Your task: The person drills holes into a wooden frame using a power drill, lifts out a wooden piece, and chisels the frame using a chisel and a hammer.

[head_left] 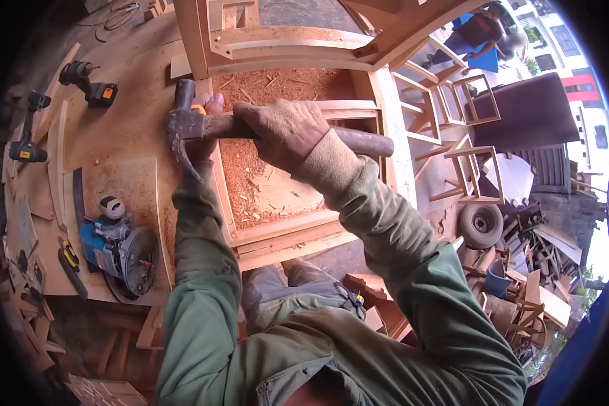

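My right hand [287,132] is wrapped round the handle of a hammer [186,125], which lies across the view with its metal head at the left and its claw pointing down. Partly hidden behind the hammer head is my left hand [213,105], its fingers drawn together at the edge of a wooden frame [287,231]. A small orange thing shows beside those fingers; whatever they hold is too covered to make out. Wood shavings [250,177] lie inside the frame, below both hands.
A circular saw [122,247], two cordless drills [88,82] [28,139] and a yellow-black knife [69,256] rest on the workbench [125,172] at left. Wooden frames [477,162], a tire [481,223] and scrap wood are at right. Another person [477,34] is at upper right.
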The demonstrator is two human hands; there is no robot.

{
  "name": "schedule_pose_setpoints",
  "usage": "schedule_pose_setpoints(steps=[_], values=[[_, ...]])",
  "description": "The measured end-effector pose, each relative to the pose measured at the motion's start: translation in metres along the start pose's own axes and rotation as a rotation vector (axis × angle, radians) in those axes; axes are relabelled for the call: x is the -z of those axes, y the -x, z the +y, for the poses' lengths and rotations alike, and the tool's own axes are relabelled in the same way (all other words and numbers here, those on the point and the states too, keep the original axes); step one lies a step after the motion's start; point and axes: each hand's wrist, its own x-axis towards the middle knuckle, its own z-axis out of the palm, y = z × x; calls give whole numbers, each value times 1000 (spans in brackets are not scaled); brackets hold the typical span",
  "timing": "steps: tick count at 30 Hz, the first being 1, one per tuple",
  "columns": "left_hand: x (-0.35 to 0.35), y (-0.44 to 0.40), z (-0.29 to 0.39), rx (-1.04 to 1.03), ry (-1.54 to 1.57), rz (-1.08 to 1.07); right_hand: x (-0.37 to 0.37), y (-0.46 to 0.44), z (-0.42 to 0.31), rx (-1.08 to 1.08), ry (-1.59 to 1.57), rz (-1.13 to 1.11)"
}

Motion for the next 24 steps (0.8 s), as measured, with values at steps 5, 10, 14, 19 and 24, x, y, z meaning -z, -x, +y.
schedule_pose_setpoints(steps=[5, 10, 14, 19, 24], values=[[-8, 41, -41, -109, 13, 108, 21, 44, 0, -279, -201, -26], [-17, 106, 49, 57, -222, -245, 8, 157, 27, -624, -555, -21], [-26, 160, 68, 154, -102, -613, 11, 250, 29, -966, -874, 14], [-53, 207, 69, 57, -98, -896, 62, 270, 18, -1231, -870, 151], [-72, 200, 66, 29, -88, -1098, 112, 245, -14, -1068, -1179, 410]])
